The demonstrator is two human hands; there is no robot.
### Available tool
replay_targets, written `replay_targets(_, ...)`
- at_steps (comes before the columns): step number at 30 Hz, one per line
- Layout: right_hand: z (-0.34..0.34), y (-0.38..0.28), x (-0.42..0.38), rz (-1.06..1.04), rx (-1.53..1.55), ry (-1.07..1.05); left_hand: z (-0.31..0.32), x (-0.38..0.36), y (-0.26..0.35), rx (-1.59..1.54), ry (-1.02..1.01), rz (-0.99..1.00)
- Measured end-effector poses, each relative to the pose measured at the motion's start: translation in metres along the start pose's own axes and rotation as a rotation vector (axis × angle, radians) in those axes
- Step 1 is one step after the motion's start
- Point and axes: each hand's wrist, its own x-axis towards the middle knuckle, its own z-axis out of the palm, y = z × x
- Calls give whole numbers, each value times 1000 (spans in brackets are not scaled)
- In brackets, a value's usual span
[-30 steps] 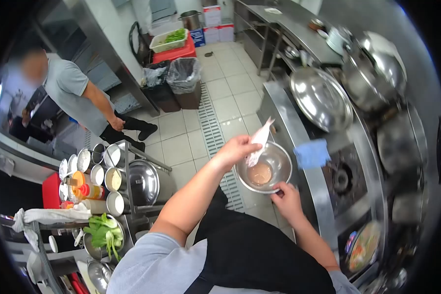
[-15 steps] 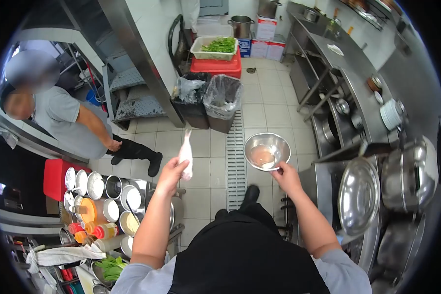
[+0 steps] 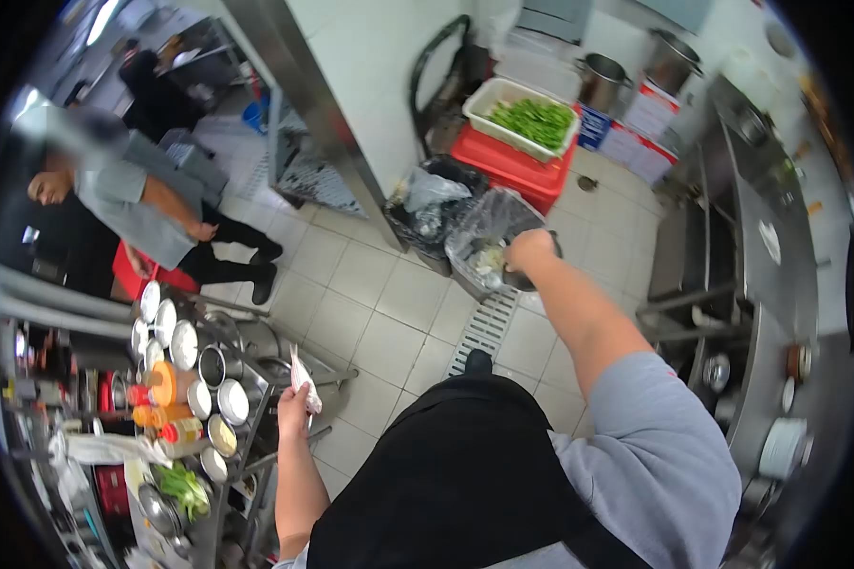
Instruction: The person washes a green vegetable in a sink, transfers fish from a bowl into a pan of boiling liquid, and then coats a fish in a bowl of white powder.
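My left hand point(image 3: 294, 410) is closed on a pale pink fish point(image 3: 303, 379), held near the edge of the rack of containers. With the arm stretched out, my right hand point(image 3: 529, 252) is over the bin lined with a clear bag point(image 3: 467, 230). Its fingers are closed on the metal bowl point(image 3: 519, 281), which is mostly hidden behind the hand and the bin's bag. Pale scraps point(image 3: 489, 258) show inside the bag.
Another bin point(image 3: 429, 204) stands beside it. Behind are a red box point(image 3: 503, 156) and a tray of greens point(image 3: 474, 104). A person point(image 3: 152, 194) stands at the left. Bowls and bottles point(image 3: 169, 384) fill the left rack; a steel counter point(image 3: 778, 275) runs along the right.
My view has turned. My right hand has carried the bowl forward to the lined bin. My left hand has drawn back and lowered the fish to the left. The person's head has turned.
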Motion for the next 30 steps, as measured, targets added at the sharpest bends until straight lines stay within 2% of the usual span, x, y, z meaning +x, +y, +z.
replay_targets(1,-23,4,6,-9,-109,-83,-2,-11,-10,-63,6,25)
replay_targets(2,-50,8,11,-13,-223,-150,-2,-21,-20,-101,94,-26)
replay_targets(4,-76,16,24,-41,-283,-156,-15,-42,-49,-76,222,-63)
replay_targets(5,-78,27,30,-141,-310,-17,-19,-59,-59,-50,268,-119)
replay_targets(6,-97,28,11,-129,-232,125,-26,-75,-71,45,334,-153)
replay_targets(7,-84,34,20,-79,-28,352,-32,-90,-83,115,414,-192)
replay_targets(8,-71,40,20,-62,76,414,-38,-107,-94,38,502,-194)
replay_targets(9,-40,51,42,-110,-26,175,-43,-132,-106,224,543,-275)
replay_targets(10,31,95,88,-139,199,194,-43,-152,-117,408,562,-359)
replay_targets(11,9,91,44,-167,-315,19,-46,-165,-136,333,622,-373)
replay_targets(12,28,99,58,-190,-500,-111,-50,-182,-163,373,680,-451)
replay_targets(13,35,112,53,-213,-376,40,-51,-207,-188,422,724,-549)
replay_targets(14,30,118,64,-28,59,189,-38,-254,-215,421,699,-763)
replay_targets(16,15,114,50,-76,453,315,-45,-281,-288,454,591,-1011)
replay_targets(18,20,104,68,83,243,-60,-57,-300,-380,542,608,-829)
replay_targets(20,79,130,144,-139,-163,136,-43,-318,-327,273,762,-932)
replay_targets(21,62,103,122,-120,-94,260,-30,-330,-280,144,852,-974)
replay_targets(22,33,61,68,-104,-23,379,-37,-329,-288,108,869,-976)
replay_targets(23,24,32,63,-133,-35,395,-44,-326,-305,157,867,-908)
replay_targets(25,16,-26,56,-127,66,-167,-56,-319,-337,216,893,-839)
replay_targets(27,14,-99,24,-314,-119,-132,-64,-319,-343,148,966,-793)
replay_targets(29,52,-166,47,-734,-207,102,-70,-326,-344,21,1029,-767)
replay_targets(30,39,-208,11,-753,-182,-1,-75,-330,-354,-29,1046,-725)
